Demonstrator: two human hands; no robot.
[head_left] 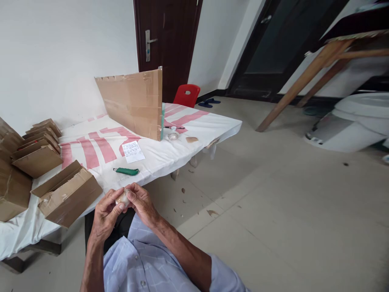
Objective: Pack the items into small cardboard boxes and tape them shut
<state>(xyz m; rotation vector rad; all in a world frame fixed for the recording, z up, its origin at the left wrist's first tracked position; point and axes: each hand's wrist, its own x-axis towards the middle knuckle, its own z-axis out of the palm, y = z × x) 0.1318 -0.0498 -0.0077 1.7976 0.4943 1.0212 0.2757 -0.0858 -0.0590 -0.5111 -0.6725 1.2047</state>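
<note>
Both my hands are closed round a small whitish, see-through roundish thing (122,198) with a tan patch, just off the table's front edge. My left hand (105,213) grips it from the left, thumb underneath. From the right my right hand (142,204) pinches it, thumb on top. Fingers cover much of it, so I cannot tell its kind. A green utility knife (127,171) lies on the table beyond my hands. Behind the knife is a white sheet (133,151) with rows of small drawn marks. An opened cardboard box (71,196) stands left of my hands.
More cardboard boxes (38,156) line the table's left side. A large upright cardboard panel (133,103) stands on the white-and-pink tablecloth (170,156). Near it lie a clear roundish thing (173,136) and a brown scrap (191,139). Scraps litter the floor; a red chair (186,95) stands behind.
</note>
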